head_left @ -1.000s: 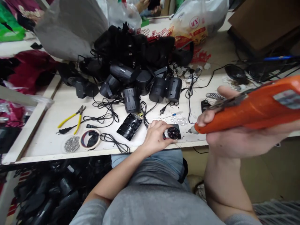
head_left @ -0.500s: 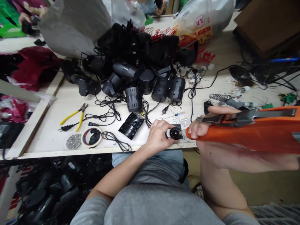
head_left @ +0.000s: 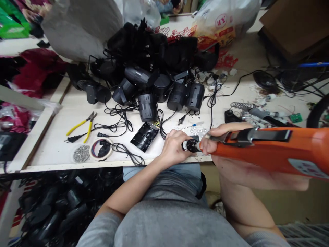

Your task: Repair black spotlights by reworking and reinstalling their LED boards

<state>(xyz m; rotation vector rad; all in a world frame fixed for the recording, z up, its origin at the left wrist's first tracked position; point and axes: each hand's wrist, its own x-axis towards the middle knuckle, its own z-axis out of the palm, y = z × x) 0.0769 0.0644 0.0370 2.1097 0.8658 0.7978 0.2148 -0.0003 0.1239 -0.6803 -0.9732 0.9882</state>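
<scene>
My left hand [head_left: 175, 145] is closed around a small part with a round black face [head_left: 192, 145] and a whitish side, at the front edge of the bench. In my right hand [head_left: 212, 142] is a long orange power screwdriver [head_left: 259, 147] with a metal lever on top. Its tip meets the black face, and the exact contact point is too small to make out. A black half-shell housing [head_left: 144, 137] lies left of my left hand. Just beyond my hands are small clear discs [head_left: 196, 131] and a thin blue-handled screwdriver [head_left: 194, 125].
Behind lies a heap of black cylindrical lamp housings [head_left: 146, 108] with cords. Yellow-handled pliers [head_left: 88, 127], a dish of screws [head_left: 81, 153] and a tape roll [head_left: 94, 156] lie at left. A coiled spring [head_left: 243, 105] and loose parts lie right. A co-worker's hands [head_left: 31, 14] show at the far left.
The orange screwdriver's rear end has swung lower and nearer the camera, showing more of its body. My left hand stays on the round part. The co-worker's hands have shifted.
</scene>
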